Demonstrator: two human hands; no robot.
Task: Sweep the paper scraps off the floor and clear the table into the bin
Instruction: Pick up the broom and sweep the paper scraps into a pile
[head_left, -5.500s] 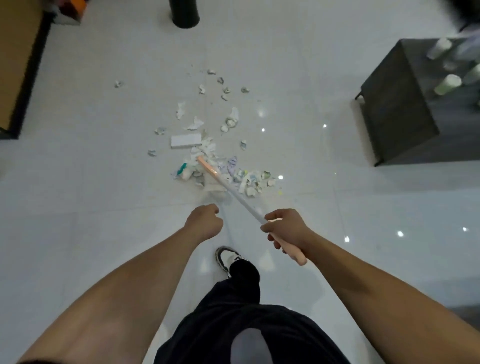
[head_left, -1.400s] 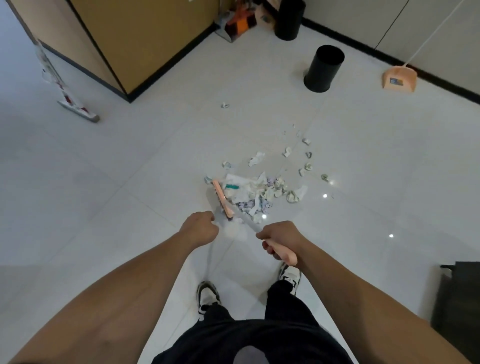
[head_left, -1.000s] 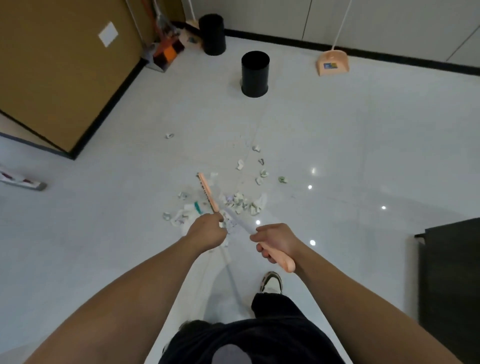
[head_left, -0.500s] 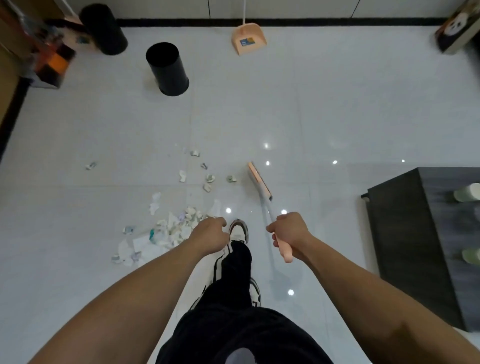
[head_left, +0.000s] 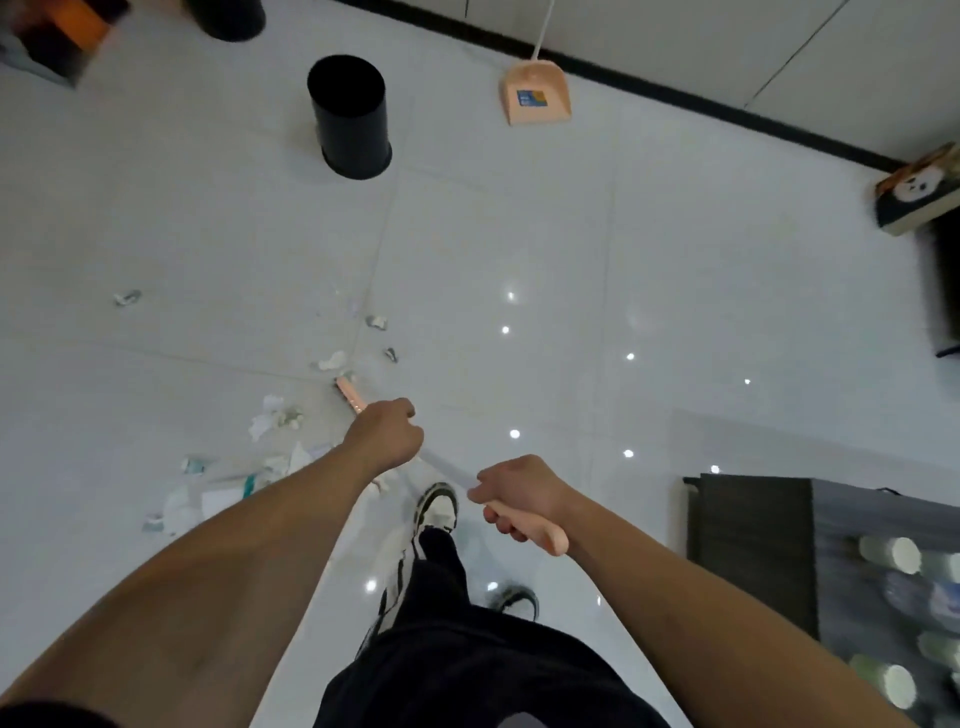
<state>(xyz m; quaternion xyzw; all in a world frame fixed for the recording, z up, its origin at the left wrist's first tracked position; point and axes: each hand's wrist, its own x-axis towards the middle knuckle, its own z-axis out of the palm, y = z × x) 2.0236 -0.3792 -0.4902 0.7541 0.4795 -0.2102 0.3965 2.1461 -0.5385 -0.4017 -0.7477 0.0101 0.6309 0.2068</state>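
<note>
The right hand (head_left: 522, 496) is curled tight around the peach grip at the top end of the broom (head_left: 349, 392), thumb and fingers wrapped about it, and the pale shaft runs from there forward and to the left. The left hand (head_left: 387, 434) is closed in a fist over the shaft lower down, though the fingers' contact with the shaft is hidden by the back of the hand. The peach broom head shows just beyond the left hand, down among the paper scraps (head_left: 270, 421), which lie scattered on the white tiled floor (head_left: 623, 270) ahead of and to the left of that hand, some under the left forearm. Well ahead of both hands stands the black bin (head_left: 350, 117), upright and open at the top, and to its right a peach dustpan (head_left: 535, 96) leans against the wall by its long handle. To the right of the right hand is the dark worktop (head_left: 748, 540), carrying several pale cups (head_left: 888, 553), blurred. Below the hands a shoe (head_left: 436, 512) and dark trousers show
</note>
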